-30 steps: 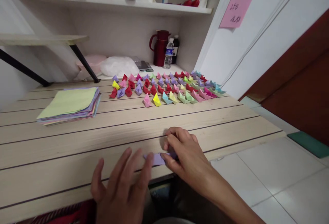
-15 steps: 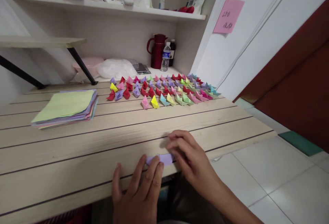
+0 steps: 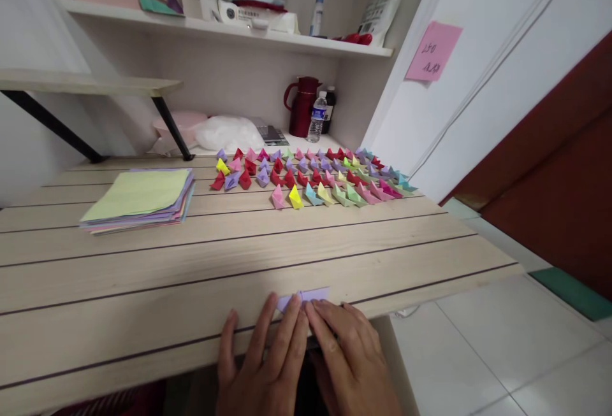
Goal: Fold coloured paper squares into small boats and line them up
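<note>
A folded strip of purple paper [image 3: 316, 294] lies flat near the table's front edge. My left hand [image 3: 265, 355] rests over its left part with the fingers spread and stretched out, fingertips pressing on the paper. Beside it, my right hand [image 3: 351, 349] lies with its fingers extended close together, the tips on the paper's lower edge near the middle. Both hands' fingertips are almost touching each other. The paper's near side is partly hidden under the fingers.
Rows of small folded paper boats [image 3: 315, 177] in many colours stand at the table's back. A stack of coloured paper sheets [image 3: 138, 196] lies at left. Behind are a dark red jug [image 3: 302, 107], a water bottle [image 3: 317, 118] and a plastic bag [image 3: 229, 134].
My right hand has come down and left from above the paper's right end to press near its middle. My left hand stays on the paper. The camera view has shifted slightly.
</note>
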